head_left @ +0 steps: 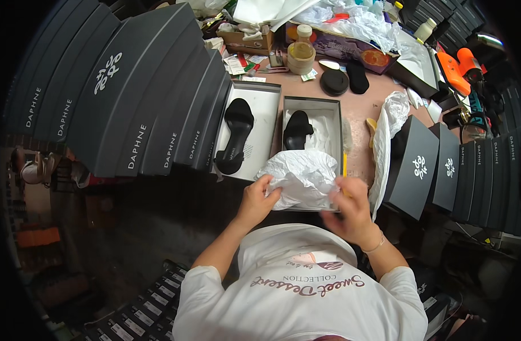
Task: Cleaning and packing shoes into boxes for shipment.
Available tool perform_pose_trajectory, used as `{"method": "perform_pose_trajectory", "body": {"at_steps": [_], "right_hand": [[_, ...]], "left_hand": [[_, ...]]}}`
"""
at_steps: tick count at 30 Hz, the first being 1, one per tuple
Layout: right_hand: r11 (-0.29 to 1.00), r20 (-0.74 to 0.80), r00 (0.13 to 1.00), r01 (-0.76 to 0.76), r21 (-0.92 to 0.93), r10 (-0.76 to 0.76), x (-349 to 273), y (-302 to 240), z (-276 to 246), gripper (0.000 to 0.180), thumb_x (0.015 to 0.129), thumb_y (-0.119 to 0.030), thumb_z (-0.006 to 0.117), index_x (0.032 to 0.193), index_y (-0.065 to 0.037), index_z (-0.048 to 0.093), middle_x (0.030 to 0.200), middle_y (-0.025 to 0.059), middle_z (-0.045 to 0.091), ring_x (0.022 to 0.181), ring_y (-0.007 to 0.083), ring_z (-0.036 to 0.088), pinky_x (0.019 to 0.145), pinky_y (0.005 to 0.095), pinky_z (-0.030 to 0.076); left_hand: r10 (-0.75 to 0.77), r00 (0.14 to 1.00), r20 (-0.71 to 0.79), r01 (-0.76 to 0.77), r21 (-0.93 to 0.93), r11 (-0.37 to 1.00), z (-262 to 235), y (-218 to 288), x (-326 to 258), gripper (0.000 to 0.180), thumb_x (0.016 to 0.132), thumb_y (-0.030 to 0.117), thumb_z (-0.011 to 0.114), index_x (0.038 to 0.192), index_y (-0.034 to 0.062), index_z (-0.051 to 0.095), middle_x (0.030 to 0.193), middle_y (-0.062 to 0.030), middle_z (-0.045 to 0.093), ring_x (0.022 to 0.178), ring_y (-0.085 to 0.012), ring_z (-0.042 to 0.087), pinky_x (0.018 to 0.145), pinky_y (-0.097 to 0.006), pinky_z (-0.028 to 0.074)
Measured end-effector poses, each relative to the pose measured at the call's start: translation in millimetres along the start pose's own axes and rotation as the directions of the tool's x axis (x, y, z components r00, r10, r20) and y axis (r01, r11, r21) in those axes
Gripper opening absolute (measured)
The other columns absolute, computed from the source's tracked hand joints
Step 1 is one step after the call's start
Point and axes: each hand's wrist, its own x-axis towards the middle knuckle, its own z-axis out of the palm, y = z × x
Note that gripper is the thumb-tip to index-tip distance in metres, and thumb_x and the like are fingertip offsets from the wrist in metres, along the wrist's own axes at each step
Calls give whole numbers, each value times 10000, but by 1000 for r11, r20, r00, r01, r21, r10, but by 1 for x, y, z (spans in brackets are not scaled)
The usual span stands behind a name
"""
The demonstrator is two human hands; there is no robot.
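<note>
Gripping white tissue paper (302, 176), left hand (257, 199) and right hand (351, 209).

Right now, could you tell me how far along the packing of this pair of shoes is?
One black shoe already lies in the box on white paper. Both hands, left hand and right hand, are gathering the tissue paper over the box's near end. The other black shoe lies in the lid beside it, not yet packed.

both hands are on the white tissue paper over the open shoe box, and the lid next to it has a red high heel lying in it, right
Not quite. The head view shows both hands, left hand and right hand, on the white tissue paper over the open shoe box, but the high heel in the lid beside it is black, not red.
</note>
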Motion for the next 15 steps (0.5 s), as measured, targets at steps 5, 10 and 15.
{"method": "perform_pose_trajectory", "body": {"at_steps": [5, 10, 15], "right_hand": [[982, 387, 922, 65, -177, 9, 3, 15, 29, 439, 736, -150, 678, 1166, -116, 594, 1129, 73, 560, 1078, 250, 519, 1003, 472, 328], [994, 363, 930, -24, -106, 61, 5, 33, 32, 277, 745, -124, 676, 1016, -92, 631, 913, 47, 604, 998, 239, 533, 992, 461, 330], [981, 422, 894, -190, 44, 154, 16, 42, 28, 180, 768, -140, 679, 927, -64, 638, 830, 94, 617, 905, 309, 592, 853, 428, 421]], "left_hand": [[-24, 995, -92, 22, -12, 1000, -1, 12, -4, 418, 780, 156, 733, 1146, 26, 581, 990, -106, 644, 796, -147, 631, 761, -318, 486], [586, 806, 81, -517, 577, 632, -7, 39, -38, 419, 731, 223, 778, 1094, 86, 620, 1079, -83, 606, 1208, -264, 476, 1064, -616, 198], [479, 876, 58, -455, 426, 782, -4, -9, -12, 128, 851, 117, 646, 954, 41, 640, 936, -87, 633, 978, -274, 604, 1038, -508, 311]]}}
